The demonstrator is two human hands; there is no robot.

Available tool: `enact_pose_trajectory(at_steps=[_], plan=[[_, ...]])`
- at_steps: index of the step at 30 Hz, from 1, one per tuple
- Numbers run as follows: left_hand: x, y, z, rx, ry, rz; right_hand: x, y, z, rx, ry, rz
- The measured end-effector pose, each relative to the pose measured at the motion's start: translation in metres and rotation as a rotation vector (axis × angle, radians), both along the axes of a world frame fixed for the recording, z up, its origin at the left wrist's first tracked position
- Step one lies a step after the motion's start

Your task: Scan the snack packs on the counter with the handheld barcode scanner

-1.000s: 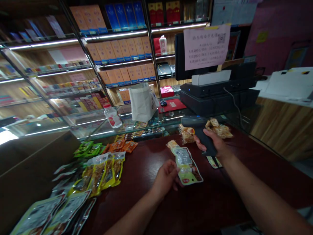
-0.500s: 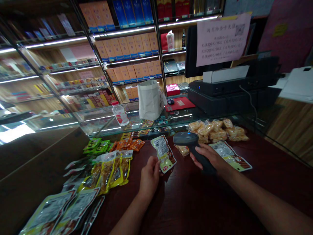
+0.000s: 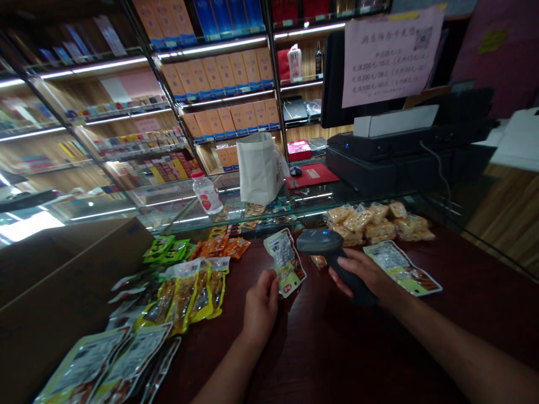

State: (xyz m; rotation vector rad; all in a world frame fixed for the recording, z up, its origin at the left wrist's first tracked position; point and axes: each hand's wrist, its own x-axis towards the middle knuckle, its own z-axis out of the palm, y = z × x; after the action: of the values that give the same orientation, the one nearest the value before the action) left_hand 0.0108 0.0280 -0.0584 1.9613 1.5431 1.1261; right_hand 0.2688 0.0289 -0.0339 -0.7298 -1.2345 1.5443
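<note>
Between thumb and fingers, my left hand (image 3: 261, 303) pinches the lower left edge of a green and silver snack packet (image 3: 285, 261), tilted up over the dark red table (image 3: 320, 348). My right hand (image 3: 366, 275) is wrapped round the handle of a black barcode scanner (image 3: 322, 241). The scanner's head, with a small blue light on top, points left at the packet from close by. Right of the scanner a similar green packet (image 3: 402, 266) lies flat. Behind it sits a heap of clear-wrapped tan snacks (image 3: 374, 221); one more is partly hidden under the scanner.
Yellow-edged packets (image 3: 189, 292), orange packets (image 3: 223, 246), green packets (image 3: 168, 249) and larger silver packets (image 3: 105, 359) lie left, beside a cardboard box (image 3: 76, 258). On the glass counter stand a bottle (image 3: 206, 193), a white bag (image 3: 259, 168) and a cash register (image 3: 404, 157) with a monitor.
My left hand and its packet have shifted slightly right, nearer the scanner. The packet is turned a little. My right hand still grips the scanner, and the view has shifted slightly.
</note>
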Motion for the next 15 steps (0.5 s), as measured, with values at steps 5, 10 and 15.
enact_pose_trajectory(at_steps=[5, 10, 15], plan=[[0.0005, 0.0000, 0.0001, 0.007, 0.001, 0.005, -0.0005, -0.0005, 0.0001, -0.009, -0.016, 0.002], [0.0013, -0.0014, 0.0023, 0.034, 0.018, 0.000, -0.0008, -0.0005, -0.0007, -0.009, -0.019, 0.015], [0.0012, -0.0020, 0.0032, 0.037, 0.019, -0.009, -0.0003, -0.0019, -0.0004, -0.008, -0.033, 0.034]])
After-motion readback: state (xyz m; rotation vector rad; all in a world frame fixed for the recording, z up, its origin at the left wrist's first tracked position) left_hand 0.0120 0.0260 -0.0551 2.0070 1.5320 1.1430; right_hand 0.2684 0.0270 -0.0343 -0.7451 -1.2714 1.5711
